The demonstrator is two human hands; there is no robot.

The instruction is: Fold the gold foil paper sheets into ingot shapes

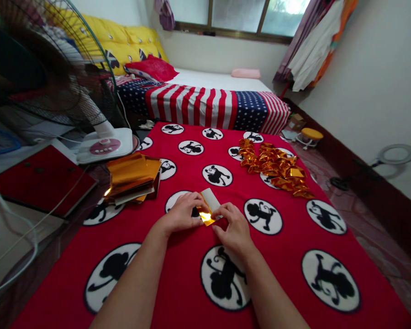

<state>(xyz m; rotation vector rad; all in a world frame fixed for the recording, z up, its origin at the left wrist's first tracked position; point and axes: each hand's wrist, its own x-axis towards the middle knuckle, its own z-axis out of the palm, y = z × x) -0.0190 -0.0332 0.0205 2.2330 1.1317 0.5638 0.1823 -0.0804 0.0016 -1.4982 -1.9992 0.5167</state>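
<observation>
A sheet of gold foil paper, its pale back partly showing, lies on the red cloth with its near end folded over to the gold side. My left hand grips its left edge between thumb and fingers. On the right edge, the thumb and fingers of my right hand close on the same sheet. To the left rests a stack of gold foil sheets. Several folded gold foil pieces are heaped at the far right of the cloth.
The red cloth with monkey prints covers the surface before me. A fan stands at the left, its blades blurred. Beyond is a bed with a striped, starred cover. A yellow stool and a ring-shaped lamp stand at right.
</observation>
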